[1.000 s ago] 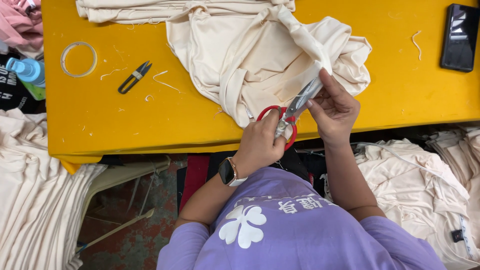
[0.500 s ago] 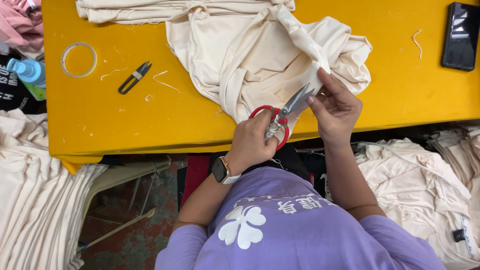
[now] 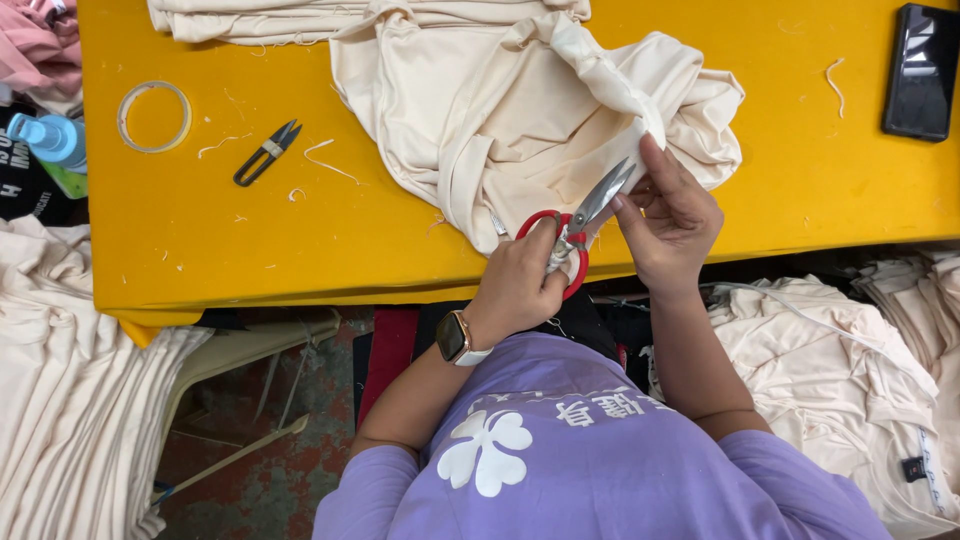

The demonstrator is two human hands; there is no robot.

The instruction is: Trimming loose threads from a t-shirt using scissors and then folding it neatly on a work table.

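Left hand (image 3: 520, 285) is gripping the red-handled scissors (image 3: 578, 228), blades parted and angled up toward the fabric. Right hand (image 3: 670, 215) is pinching an edge of the cream garment (image 3: 520, 110), drawing it taut beside the blades. The garment is lying bunched at the yellow table's (image 3: 300, 250) near edge, within easy reach.

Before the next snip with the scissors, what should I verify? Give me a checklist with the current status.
1. Left hand firmly grips the red-handled scissors: ok.
2. Right hand pinches the cream garment edge: ok.
3. Scissors' tip aimed at the pinched edge: ok.
4. Right hand clear of the blades: not ok, it sits right beside the tip.
5. Garment supported on the yellow table: ok.
6. What lies between the blades: cannot tell.
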